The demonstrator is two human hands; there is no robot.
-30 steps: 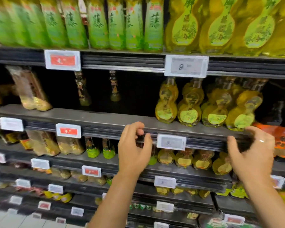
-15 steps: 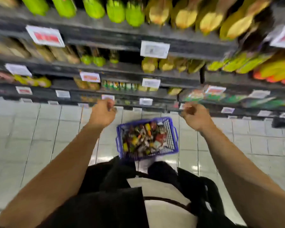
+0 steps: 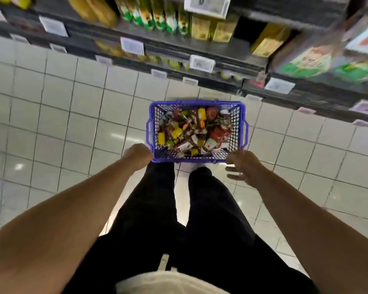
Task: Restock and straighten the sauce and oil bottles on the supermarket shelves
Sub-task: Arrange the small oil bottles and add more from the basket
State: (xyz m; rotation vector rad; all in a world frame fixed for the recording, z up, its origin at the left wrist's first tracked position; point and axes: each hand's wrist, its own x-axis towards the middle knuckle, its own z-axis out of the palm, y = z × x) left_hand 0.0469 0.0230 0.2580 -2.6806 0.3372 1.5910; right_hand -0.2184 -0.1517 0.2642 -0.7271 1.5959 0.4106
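A blue plastic basket (image 3: 197, 102) stands on the floor just in front of my feet, filled with several mixed sauce bottles and packets (image 3: 191, 132). My left hand (image 3: 138, 155) is at the basket's near-left corner, its fingers curled under and out of sight, so any hold on the rim is hidden. My right hand (image 3: 240, 166) hovers at the near-right corner with spread fingers, holding nothing. Blurred oil bottles with green labels (image 3: 157, 15) stand on the dark lower shelves (image 3: 200, 45) beyond the basket.
White price tags (image 3: 202, 63) line the shelf edges. Green and yellow cartons (image 3: 306, 60) sit on the shelves at right. Pale floor tiles (image 3: 62, 124) stretch to the left. My legs in black trousers (image 3: 157, 209) are directly behind the basket.
My view dropped from the mid shelves to the floor. Both hands came down from the shelf edge to the basket's near corners, and the right hand's fingers spread out.
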